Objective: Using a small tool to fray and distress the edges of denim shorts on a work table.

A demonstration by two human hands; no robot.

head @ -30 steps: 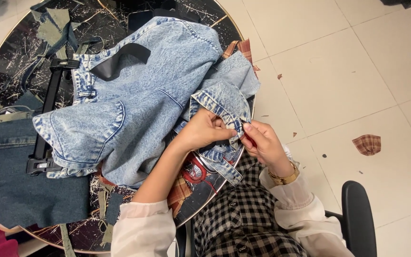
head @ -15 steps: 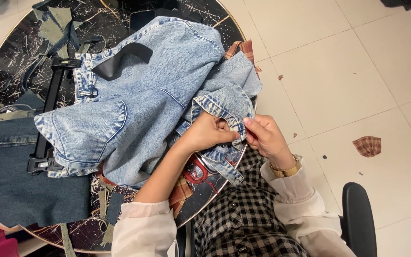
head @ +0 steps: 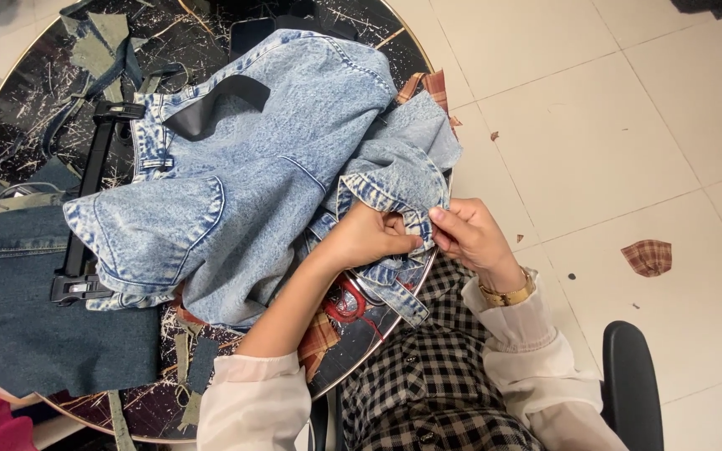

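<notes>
Both hands, left hand (head: 367, 236) and right hand (head: 468, 235), still pinch the denim hem (head: 411, 219), barely shifted.

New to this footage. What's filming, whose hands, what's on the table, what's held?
There is no machine here: a person wears a camera on the head, and it looks down at their own two bare hands. The single view is from above.

On the round dark table lies a light blue denim garment clipped to a black hanger. A darker denim piece lies at the left, with fabric scraps around. Something red shows under the denim near the table edge. A plaid scrap lies on the tiled floor.

The left hand and right hand both pinch a folded hem of the garment between them.
</notes>
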